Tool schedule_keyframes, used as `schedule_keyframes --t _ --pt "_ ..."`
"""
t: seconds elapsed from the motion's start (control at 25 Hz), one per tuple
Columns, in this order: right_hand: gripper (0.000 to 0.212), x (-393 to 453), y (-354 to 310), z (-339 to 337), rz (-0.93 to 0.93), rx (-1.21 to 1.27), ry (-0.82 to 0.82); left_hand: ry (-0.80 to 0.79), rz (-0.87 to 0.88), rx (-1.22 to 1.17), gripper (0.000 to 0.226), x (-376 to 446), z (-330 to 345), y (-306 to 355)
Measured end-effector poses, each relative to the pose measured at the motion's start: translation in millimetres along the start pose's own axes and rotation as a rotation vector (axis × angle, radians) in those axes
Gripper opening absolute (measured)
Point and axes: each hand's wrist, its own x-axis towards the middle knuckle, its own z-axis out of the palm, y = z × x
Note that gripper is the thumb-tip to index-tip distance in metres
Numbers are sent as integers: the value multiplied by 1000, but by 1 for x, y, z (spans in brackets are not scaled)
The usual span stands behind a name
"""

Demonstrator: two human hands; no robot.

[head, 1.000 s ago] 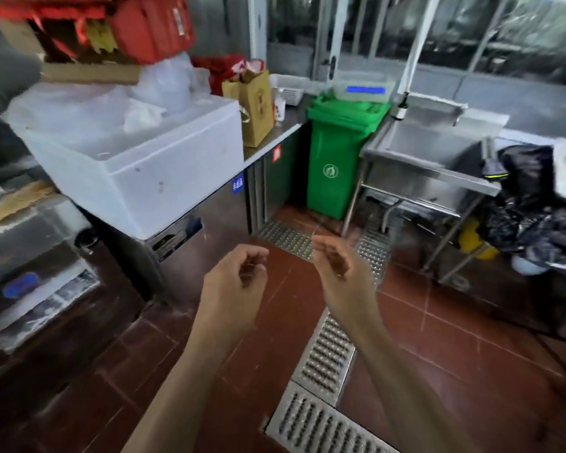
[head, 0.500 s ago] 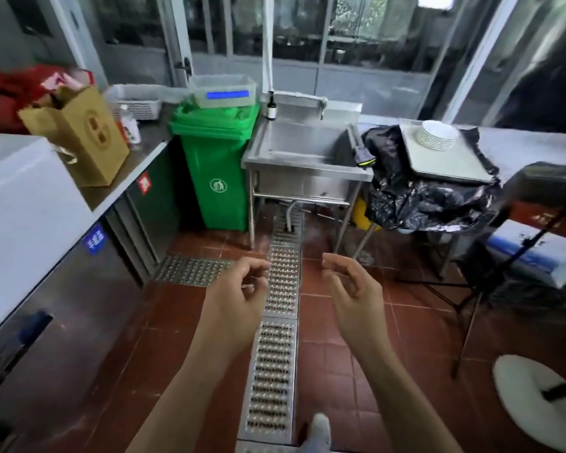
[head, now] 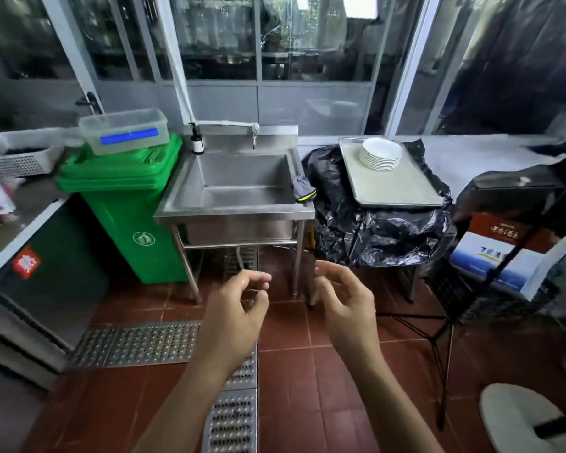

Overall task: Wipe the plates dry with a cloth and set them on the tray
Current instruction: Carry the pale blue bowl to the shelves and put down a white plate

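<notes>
A stack of several white plates (head: 381,153) stands at the far end of a metal tray (head: 396,188), which rests on a table covered in black plastic. A grey cloth with a yellow edge (head: 304,188) hangs over the right rim of the steel sink (head: 239,178). My left hand (head: 239,315) and my right hand (head: 347,305) are raised side by side in front of me, well short of the sink. Their fingers are loosely curled and hold nothing.
A green wheeled bin (head: 128,204) with a clear box (head: 125,130) on its lid stands left of the sink. A steel counter (head: 17,220) runs along the left. Floor drain grates (head: 138,343) cross the red tiles. A black tripod (head: 445,328) and a white stool (head: 523,416) stand at the right.
The view has swung right and moved closer, from the left counter to the sink and the tray of plates. Both hands stay raised and loosely curled in front of me.
</notes>
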Motion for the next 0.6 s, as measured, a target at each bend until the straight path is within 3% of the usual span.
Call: schedule_keyframes --t 0.32,0.6 --pt "28 169 58 -27 8 -54 119 -76 62 -49 23 175 100 -4" --pt "24 357 93 -8 51 -114 166 -158 78 -111 26 372 161 -20"
